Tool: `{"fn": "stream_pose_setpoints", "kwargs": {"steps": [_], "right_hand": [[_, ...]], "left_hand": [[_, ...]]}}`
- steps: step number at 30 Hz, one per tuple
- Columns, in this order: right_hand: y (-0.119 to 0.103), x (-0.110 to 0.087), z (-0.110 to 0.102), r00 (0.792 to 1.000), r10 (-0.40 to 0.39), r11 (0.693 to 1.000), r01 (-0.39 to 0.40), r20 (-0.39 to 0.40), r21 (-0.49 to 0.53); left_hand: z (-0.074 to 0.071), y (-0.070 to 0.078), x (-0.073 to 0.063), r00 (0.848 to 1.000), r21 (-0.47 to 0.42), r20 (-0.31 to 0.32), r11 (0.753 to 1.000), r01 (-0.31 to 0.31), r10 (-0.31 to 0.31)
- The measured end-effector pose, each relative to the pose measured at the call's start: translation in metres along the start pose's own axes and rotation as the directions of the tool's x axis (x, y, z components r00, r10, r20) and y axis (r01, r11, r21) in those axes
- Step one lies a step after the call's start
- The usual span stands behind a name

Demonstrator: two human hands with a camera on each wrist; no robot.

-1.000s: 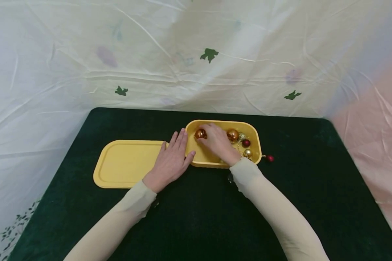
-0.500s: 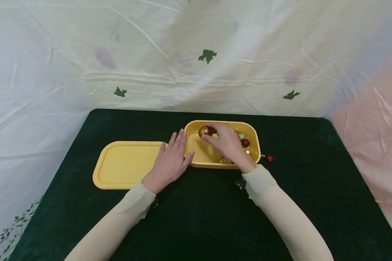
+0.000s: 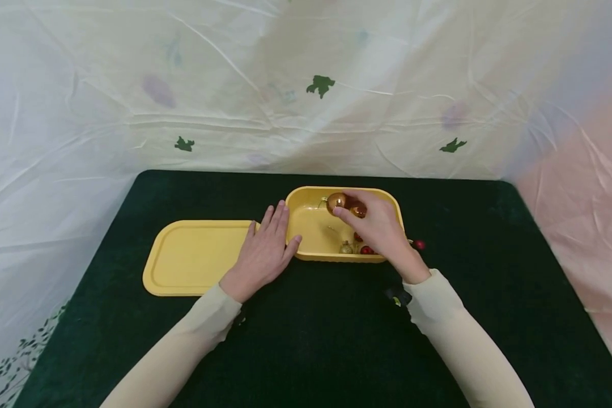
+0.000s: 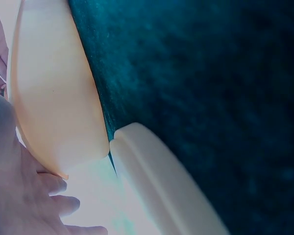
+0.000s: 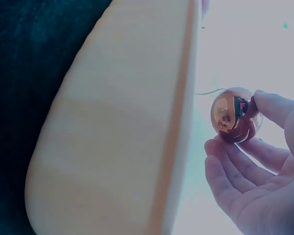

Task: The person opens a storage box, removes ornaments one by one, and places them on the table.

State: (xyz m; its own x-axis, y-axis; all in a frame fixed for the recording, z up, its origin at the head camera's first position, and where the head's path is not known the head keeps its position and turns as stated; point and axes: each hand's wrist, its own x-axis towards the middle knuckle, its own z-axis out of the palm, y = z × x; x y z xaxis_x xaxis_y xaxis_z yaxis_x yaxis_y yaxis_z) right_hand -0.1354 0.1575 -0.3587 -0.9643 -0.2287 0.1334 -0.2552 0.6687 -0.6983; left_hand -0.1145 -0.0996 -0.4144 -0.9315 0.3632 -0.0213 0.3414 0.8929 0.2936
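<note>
A yellow rectangular box (image 3: 331,258) stands near the middle of the dark green table. My right hand (image 3: 379,224) pinches a shiny copper bauble (image 3: 336,202) between thumb and fingertips, over the box; the right wrist view shows the bauble (image 5: 230,115) above the rim with its thin loop sticking out. A second copper bauble (image 3: 358,210) lies beneath the hand. My left hand (image 3: 262,252) lies with straight fingers against the box's left end, above the yellow lid's right edge. Small gold (image 3: 346,248) and red baubles (image 3: 367,250) lie inside the box, others hidden by the right hand.
The flat yellow lid (image 3: 196,260) lies on the table left of the box. One small red bauble (image 3: 419,244) rests outside the box's right end. A pale patterned cloth (image 3: 234,113) hangs behind the table.
My right hand has moved to the right within the box, carrying the copper bauble from the left end toward the middle. The left hand has stayed in place.
</note>
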Motion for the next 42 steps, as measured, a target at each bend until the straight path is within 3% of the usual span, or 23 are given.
{"fn": "stream_pose_setpoints", "kwargs": {"steps": [11, 26, 42], "right_hand": [[0.008, -0.023, -0.019, 0.997, 0.033, 0.997, -0.028, -0.065, 0.079], [0.017, -0.046, -0.037, 0.994, 0.046, 0.997, -0.039, -0.098, 0.067], [0.032, -0.07, -0.058, 0.968, 0.022, 1.0, -0.021, -0.251, 0.007]], "left_hand": [[0.002, -0.002, 0.0, 1.0, -0.012, -0.009, 1.0, -0.009, 0.009], [-0.003, -0.004, 0.001, 1.0, -0.004, 0.0, 1.0, -0.02, 0.02], [0.001, -0.004, -0.001, 0.998, 0.025, -0.043, 0.999, -0.036, 0.037]]}}
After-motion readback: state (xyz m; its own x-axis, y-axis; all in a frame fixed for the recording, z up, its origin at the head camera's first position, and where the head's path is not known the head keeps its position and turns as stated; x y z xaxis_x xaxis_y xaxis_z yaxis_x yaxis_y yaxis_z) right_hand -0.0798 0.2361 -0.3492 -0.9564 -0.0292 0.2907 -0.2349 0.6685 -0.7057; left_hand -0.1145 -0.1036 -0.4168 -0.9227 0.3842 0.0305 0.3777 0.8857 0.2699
